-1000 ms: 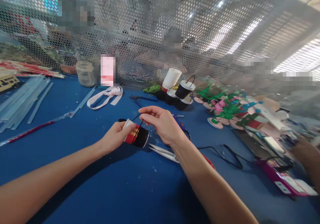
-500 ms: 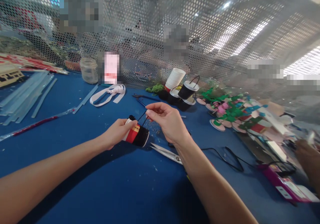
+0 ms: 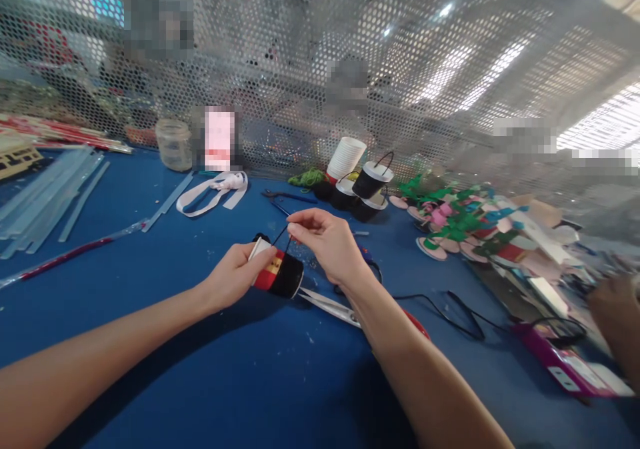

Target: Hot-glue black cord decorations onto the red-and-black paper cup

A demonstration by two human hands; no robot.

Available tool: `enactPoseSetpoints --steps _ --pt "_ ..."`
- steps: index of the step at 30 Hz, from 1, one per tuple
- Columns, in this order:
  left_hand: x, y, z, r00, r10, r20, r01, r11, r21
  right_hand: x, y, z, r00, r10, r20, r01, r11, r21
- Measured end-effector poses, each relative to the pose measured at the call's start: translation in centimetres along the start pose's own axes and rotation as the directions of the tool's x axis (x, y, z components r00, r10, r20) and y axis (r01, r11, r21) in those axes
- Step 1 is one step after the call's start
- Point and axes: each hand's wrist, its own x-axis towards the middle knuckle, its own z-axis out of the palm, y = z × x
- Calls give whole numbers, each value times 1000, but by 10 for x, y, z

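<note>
My left hand (image 3: 235, 277) is wrapped round a small paper cup (image 3: 278, 272) decorated in black, red and white, held on its side just above the blue table (image 3: 150, 342). My right hand (image 3: 327, 243) pinches a thin black cord (image 3: 281, 235) that loops up from the cup's rim. Directly under my right wrist lie scissors (image 3: 330, 303) with red handles, blades pointing left.
Behind stand a stack of white cups (image 3: 346, 159) and finished black cups with cord handles (image 3: 371, 181). Green and pink paper decorations (image 3: 460, 222) lie at right, clear glue sticks (image 3: 45, 195) at left, a white ribbon (image 3: 213, 192), a jar (image 3: 173, 144). Another person's hand (image 3: 613, 315) is at far right.
My right hand has drawn the black cord slightly up and to the left over the cup. My left hand keeps the cup in nearly the same place.
</note>
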Motion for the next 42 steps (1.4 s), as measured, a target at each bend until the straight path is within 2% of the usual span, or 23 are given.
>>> enactPoseSetpoints --steps 9,20,30,42 --pt "-5 3 2 1000 11 -10 -12 991 -133 0 3 2 999 -5 45 8 998 -57" --pt "-8 -2 -3 991 128 -33 -129 992 -19 0 4 8 992 14 126 -3 996 -89" --pt "-9 6 -2 986 158 -56 -158 987 9 0 -4 2 997 -45 68 53 991 -125" --pt "-9 -4 -7 965 257 -46 -245 952 181 -1 2 6 988 -17 157 45 983 -177"
